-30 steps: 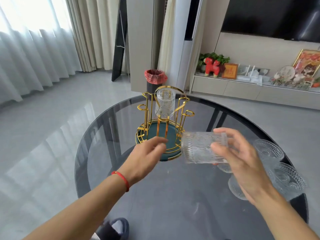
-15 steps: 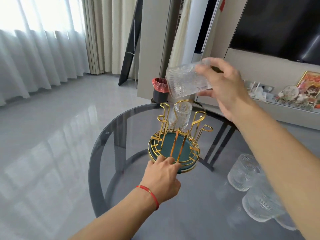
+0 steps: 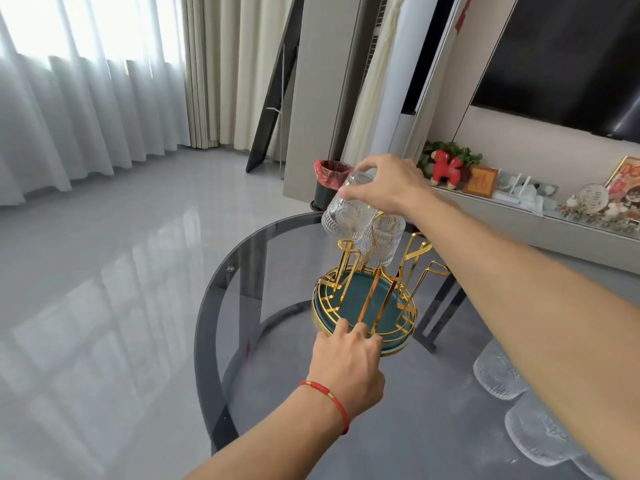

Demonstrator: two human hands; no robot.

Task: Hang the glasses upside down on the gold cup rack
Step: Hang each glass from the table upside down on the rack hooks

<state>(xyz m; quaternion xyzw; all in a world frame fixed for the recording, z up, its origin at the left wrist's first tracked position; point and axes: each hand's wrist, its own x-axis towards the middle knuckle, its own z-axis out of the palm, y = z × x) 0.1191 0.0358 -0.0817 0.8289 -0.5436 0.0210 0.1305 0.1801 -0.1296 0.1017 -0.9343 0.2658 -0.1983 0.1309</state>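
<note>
Round dark glass table (image 3: pixel 221 306). Red-lined bin (image 3: pixel 329 178) beyond. Red toy horse (image 3: pixel 446 168), framed pictures (image 3: pixel 480 181) stood on low shelf (image 3: pixel 571 233). Television (image 3: pixel 568 60) above.

Almost nothing here can be read. The glass table (image 3: pixel 221 306) carries a small round etched mark (image 3: pixel 230 268) near its far left rim, left of the gold cup rack (image 3: pixel 363 303); its characters are too small to make out. Beyond the rack to the right, on the low shelf (image 3: pixel 554 223), a small framed plaque (image 3: pixel 480 181) bears a gold character on red-brown ground, too blurred to read. Farther right along that shelf, a gold-framed picture (image 3: pixel 625 178) at the edge of view shows red shapes that may be characters, also illegible. The glasses and the rack show no lettering.
</note>
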